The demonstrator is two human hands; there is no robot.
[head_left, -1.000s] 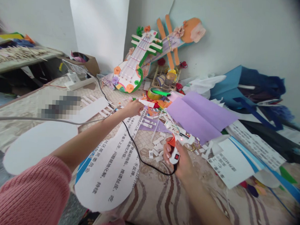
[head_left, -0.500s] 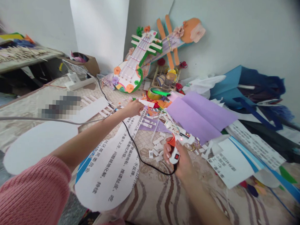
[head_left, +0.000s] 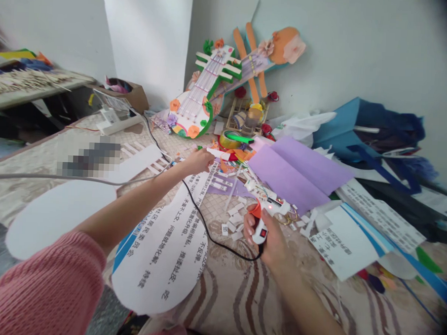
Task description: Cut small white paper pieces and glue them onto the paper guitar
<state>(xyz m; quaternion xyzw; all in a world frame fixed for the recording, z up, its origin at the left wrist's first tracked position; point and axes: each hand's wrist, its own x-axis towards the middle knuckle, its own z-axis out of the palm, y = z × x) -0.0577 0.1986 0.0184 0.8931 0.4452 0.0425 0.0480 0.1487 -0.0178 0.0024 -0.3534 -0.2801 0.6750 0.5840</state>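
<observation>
Head view: right hand (head_left: 275, 243), fingers clamped round glue gun (head_left: 259, 233); left hand (head_left: 199, 162), finger grip unclear

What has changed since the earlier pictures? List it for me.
Nothing has visibly moved, been taken hold of or let go. The right hand stays around the glue gun, the left hand stays by the narrow end of the printed cutout, and the purple paper lies as before.

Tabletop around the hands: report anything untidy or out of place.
Small white paper pieces lie scattered beside the right hand, and the black cord of the glue gun it holds trails across the printed cutout, which looks untidy. I see no spill.
</observation>
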